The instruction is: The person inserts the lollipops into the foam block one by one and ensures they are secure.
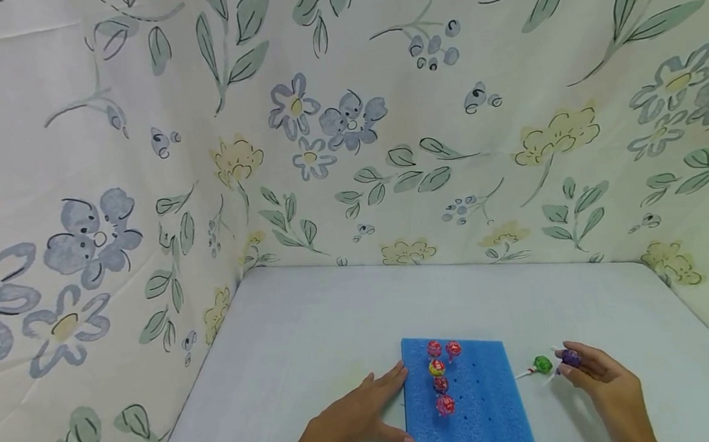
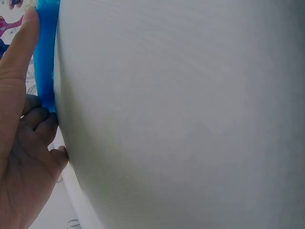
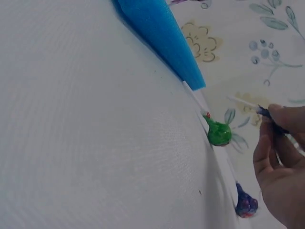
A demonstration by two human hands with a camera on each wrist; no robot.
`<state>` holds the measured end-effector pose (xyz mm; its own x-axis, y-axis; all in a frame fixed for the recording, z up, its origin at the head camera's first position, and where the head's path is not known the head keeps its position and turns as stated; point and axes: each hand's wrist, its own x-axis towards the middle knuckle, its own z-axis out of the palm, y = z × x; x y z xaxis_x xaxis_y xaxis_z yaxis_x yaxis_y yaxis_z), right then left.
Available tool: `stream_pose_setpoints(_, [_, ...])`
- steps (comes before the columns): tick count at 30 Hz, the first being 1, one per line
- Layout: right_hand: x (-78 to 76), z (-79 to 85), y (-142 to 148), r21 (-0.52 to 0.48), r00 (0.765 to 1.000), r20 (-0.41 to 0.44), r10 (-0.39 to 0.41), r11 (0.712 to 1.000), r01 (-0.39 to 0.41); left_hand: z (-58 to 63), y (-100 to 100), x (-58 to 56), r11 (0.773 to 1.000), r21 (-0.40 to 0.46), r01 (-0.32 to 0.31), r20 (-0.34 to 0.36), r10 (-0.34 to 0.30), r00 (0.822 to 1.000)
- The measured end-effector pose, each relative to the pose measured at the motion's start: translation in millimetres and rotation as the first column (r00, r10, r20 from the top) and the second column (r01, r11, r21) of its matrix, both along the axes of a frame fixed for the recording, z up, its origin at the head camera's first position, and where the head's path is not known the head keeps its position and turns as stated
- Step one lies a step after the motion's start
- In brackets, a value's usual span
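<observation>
A blue foam board (image 1: 488,410) with small holes lies on the white table. Several wrapped lollipops (image 1: 445,405) stand in it, most in a column near its left side. My left hand (image 1: 363,413) rests against the board's left edge, thumb and fingers spread along it. To the right of the board, my right hand (image 1: 610,389) pinches a purple-wrapped lollipop (image 1: 570,357) off the table, its white stick (image 3: 242,101) pointing away from the fingers. A green lollipop (image 1: 543,364) lies between board and right hand. Below that hand lies another purple lollipop (image 3: 246,202).
The white tabletop (image 1: 314,328) extends around the board on all sides. Floral cloth (image 1: 352,199) hangs behind the table and along its left and right sides.
</observation>
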<state>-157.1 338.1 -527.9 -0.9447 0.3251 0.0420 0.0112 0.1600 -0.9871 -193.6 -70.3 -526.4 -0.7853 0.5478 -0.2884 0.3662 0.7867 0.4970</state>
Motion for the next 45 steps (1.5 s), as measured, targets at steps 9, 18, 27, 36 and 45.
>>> stream_pose_setpoints(9, [-1.8, -0.4, -3.7, 0.039, 0.999, -0.029, 0.039, 0.999, -0.038, -0.5, -1.4, -0.2, 1.0, 0.014, 0.011, -0.011, -0.011, 1.0])
stream_pose_setpoints(18, [-6.2, 3.4, -15.7, 0.165, 0.996, 0.071, -0.058, 0.985, 0.045, 1.6, -1.9, 1.2, 1.0, 0.014, 0.013, -0.001, -0.013, 1.0])
stream_pose_setpoints(27, [-5.4, 4.0, -21.0, 0.145, 1.0, -0.004, 0.025, 0.989, -0.024, -0.6, -1.7, 0.4, 1.0, 0.017, 0.012, -0.002, -0.012, 1.0])
stream_pose_setpoints(36, [-9.6, 2.6, -36.2, 0.188, 0.995, -0.001, 0.101, 0.977, -0.099, -2.6, -0.8, -1.5, 1.0, 0.003, 0.017, -0.01, -0.017, 1.0])
stream_pose_setpoints(45, [-15.5, 1.9, -54.0, 0.164, 0.989, 0.003, 0.148, 0.976, -0.147, -2.6, 0.0, -1.7, 1.0, -0.001, 0.008, -0.008, -0.008, 1.0])
